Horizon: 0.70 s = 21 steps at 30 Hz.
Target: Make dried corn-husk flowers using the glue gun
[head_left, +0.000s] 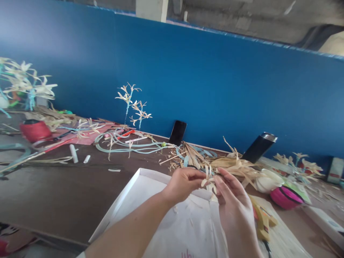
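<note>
Between my two hands, over the far edge of a white box lid point(158, 229), is a small cream flower point(209, 181) with narrow petals that look like dried husk. My left hand point(185, 182) pinches it from the left side between thumb and fingers. From the right, my right hand point(232, 197) has its thumb and fingertips closed on the flower's other side. Fingers hide part of the flower's base. Just beyond the hands lies a heap of dried husks point(231, 163).
A yellow glue gun point(263, 220) lies right of the lid, near a pink pouch point(287, 197). Behind stand a phone point(178, 132) and a tilted black flask point(259, 147). Pale blue tubing point(129, 149), finished flower stems point(127, 98) and a red roll point(34, 130) are to the left.
</note>
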Available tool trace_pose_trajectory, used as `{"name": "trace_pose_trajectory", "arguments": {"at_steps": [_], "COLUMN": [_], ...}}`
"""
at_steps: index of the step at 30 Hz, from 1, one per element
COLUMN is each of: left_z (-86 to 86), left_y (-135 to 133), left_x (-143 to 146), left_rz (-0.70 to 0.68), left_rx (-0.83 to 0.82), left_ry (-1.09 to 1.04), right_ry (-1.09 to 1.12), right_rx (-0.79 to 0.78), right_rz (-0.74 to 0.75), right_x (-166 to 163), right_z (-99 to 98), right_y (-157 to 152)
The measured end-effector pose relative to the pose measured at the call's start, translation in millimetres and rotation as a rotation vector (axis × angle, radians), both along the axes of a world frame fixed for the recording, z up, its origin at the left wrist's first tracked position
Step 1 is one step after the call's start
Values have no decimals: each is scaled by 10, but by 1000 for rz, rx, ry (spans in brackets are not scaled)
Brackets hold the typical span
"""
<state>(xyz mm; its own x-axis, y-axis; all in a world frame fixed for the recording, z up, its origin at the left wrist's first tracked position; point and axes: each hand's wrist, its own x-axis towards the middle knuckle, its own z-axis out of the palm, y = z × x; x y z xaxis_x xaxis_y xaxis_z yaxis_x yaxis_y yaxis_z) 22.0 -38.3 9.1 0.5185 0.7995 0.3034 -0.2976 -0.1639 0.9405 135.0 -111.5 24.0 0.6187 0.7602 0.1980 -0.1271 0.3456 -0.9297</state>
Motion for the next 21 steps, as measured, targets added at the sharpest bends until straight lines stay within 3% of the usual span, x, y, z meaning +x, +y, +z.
{"name": "trace_pose_trajectory", "arguments": {"at_steps": [3, 21], "left_z": [0, 57], "left_y": [-5, -7], "left_x": [8, -32], "left_rz": [-39, -18], "left_rx": [-88, 8], "left_ry": [-31, -69], "right_ry": [9, 51], "right_rx": [-8, -15], "right_rz": [15, 61], "right_x": [4, -16], "right_z": [15, 66], "right_y": [-8, -34]}}
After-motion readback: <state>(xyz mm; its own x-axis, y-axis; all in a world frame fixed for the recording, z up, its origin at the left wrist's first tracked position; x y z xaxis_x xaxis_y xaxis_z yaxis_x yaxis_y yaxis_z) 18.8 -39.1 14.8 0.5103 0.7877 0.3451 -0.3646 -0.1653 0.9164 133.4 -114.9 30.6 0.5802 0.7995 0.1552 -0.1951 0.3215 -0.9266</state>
